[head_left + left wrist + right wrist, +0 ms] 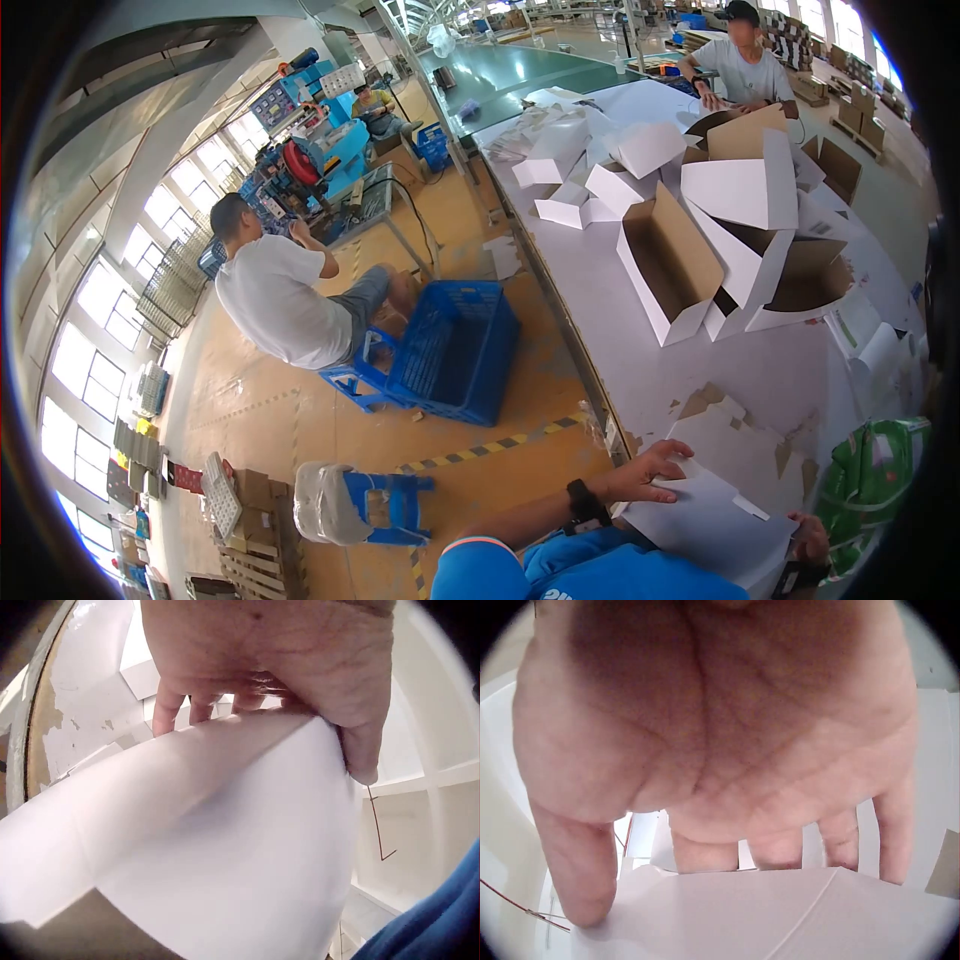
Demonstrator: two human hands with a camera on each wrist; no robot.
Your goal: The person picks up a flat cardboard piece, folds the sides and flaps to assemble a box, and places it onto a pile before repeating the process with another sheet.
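Note:
A partly folded white cardboard box (pixel 705 520) is held close in front of the blue-sleeved body, at the near table edge. My left hand (pixel 655 475) grips its far left edge. In the left wrist view the left thumb (pixel 364 754) lies on one side of the card and the fingers reach over the other. At the box's right end, my right hand (pixel 810 540) holds the edge. The right wrist view shows the right thumb (pixel 581 881) on the near side of the white card (pixel 705 911), with the fingertips hidden behind it.
Several white boxes with brown insides, one open box (pixel 670 265) among them, are piled farther up the table (pixel 650 375). A green bag (pixel 875 480) lies beside my right hand. Left of the table stand a blue crate (pixel 455 350) and a seated person (pixel 285 300). Another person (pixel 745 70) works opposite.

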